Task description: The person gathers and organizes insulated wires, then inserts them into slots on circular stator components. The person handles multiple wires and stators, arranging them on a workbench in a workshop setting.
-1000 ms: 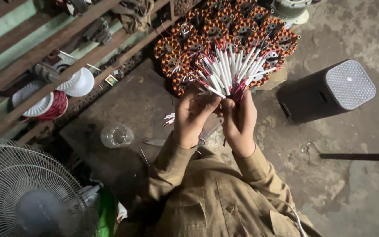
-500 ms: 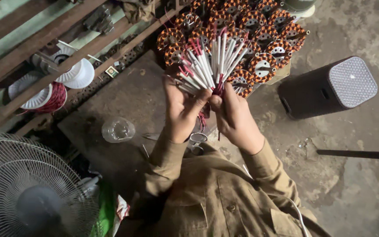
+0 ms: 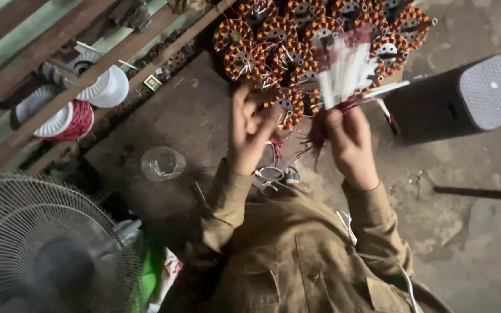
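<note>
Half a second ago both hands pinched one fanned bundle between them. Now the bundle of white sleeved wire leads with red wire tails (image 3: 346, 69) has gone to the right hand (image 3: 349, 145) alone, which is clenched around its lower end, the white sleeves standing up and blurred, the red tails hanging below the fist. The left hand (image 3: 250, 130) has come away to the left and is released, fingers spread, its fingertips just beside one copper-wound stator coil (image 3: 288, 104); whether it touches the coil cannot be told. The view has also shifted, so the stack sits higher in the frame.

Behind the hands lies a heap of round copper-wound stator coils with white centres (image 3: 320, 29), about a dozen in view; the exact count is uncertain because some are overlapped. There is one clear glass jar (image 3: 162, 163) on the dark worn table (image 3: 187, 122), well to the left of the left hand. One black boxy speaker with a grey mesh end (image 3: 459, 98) stands on the floor at right. Two white-flanged spools, one wound with red wire (image 3: 59, 119) and one bare white (image 3: 102, 90), lie behind the brown wooden rails (image 3: 42, 55). One grey wire-caged fan (image 3: 42, 249) fills the lower left corner.
</note>
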